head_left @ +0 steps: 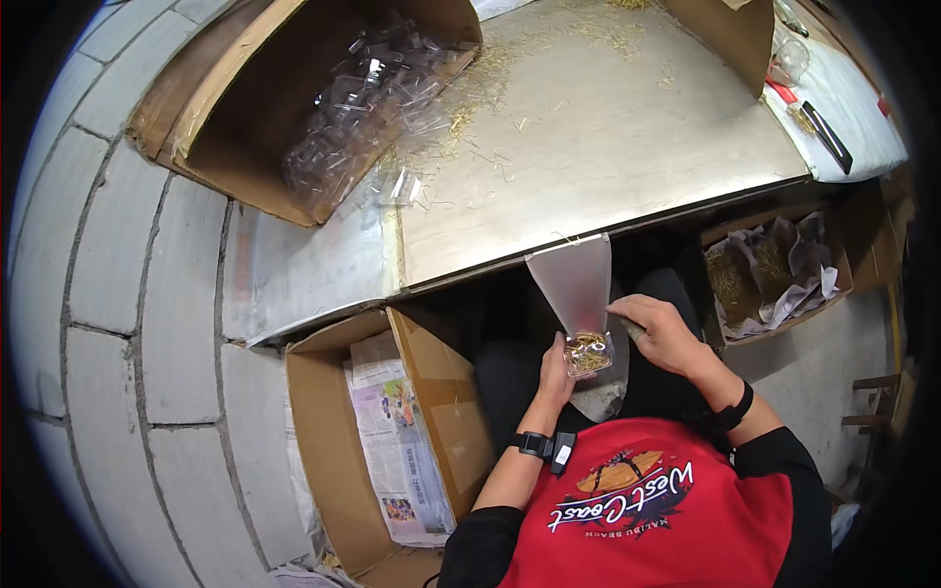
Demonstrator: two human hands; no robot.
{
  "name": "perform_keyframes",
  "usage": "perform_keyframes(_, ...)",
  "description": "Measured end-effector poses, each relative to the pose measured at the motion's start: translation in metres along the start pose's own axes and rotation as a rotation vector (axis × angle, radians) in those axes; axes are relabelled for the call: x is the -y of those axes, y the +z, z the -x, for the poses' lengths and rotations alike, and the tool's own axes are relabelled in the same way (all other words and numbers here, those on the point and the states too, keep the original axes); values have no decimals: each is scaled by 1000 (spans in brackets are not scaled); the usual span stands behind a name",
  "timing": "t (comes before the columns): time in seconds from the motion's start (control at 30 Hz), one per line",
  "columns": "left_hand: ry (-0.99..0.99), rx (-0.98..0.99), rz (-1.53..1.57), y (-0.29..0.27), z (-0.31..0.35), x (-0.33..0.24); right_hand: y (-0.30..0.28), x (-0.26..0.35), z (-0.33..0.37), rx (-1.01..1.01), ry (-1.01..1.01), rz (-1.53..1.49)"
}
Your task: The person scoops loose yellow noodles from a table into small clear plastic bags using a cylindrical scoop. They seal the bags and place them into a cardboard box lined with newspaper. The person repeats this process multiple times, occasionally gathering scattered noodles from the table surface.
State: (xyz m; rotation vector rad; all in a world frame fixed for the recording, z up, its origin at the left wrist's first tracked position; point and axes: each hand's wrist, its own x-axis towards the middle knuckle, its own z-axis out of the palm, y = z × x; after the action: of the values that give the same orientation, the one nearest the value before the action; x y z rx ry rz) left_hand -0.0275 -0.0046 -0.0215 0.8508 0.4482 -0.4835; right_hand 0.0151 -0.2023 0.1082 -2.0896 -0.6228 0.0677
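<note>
My left hand (pixel 555 376) grips a small clear plastic box (pixel 589 367), which has many short golden wire pieces (pixel 588 345) in it. Above the box, a pale tapering chute (pixel 576 284) slopes down from the table edge, its narrow lower end meeting the box. My right hand (pixel 663 334) is closed beside the chute's lower right edge, fingertips at or very near it. Something greyish shows by those fingers, too small to name. A few bent golden wires lie at the chute's top.
Ahead stands the table (pixel 627 147), strewn with bent golden wires. On it, a tipped cardboard box (pixel 230 137) spills clear plastic boxes (pixel 377 98). Left of my legs is a carton (pixel 323 412) with newspaper; at right, a paper-lined carton (pixel 774 269). A black-handled cutter (pixel 826 135) lies far right.
</note>
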Motion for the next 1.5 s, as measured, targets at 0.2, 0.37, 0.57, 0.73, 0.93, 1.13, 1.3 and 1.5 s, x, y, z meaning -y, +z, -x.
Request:
perform_keyframes(0.2, 36, -28, -102, -8, -1, 9, 65, -25, 17, 230, -128, 38)
perform_keyframes(0.37, -91, 101, 93, -14, 19, -4, 55, -11, 10, 248, -105, -68)
perform_keyframes(0.57, 119, 103, -41, 11, 51, -44, 35, 6, 3, -54, -148, -58)
perform_keyframes(0.73, 176, 158, -116, 32, 50, -64, 39, 16, 6, -2, -372, 236)
perform_keyframes(0.93, 270, -65, -162, 17, 39, -74, 54, 21, -11, -6, -493, 80)
perform_keyframes(1.13, 352, 64, -178, 33, 27, -76, 50, 9, -1, -141, -500, 38)
perform_keyframes(1.3, 240, 39, -204, 49, 35, -85, 50, 3, -8, -152, -392, 168)
perform_keyframes(1.5, 145, 168, 54, 47, 27, -92, 52, 4, -2, -116, -398, 227)
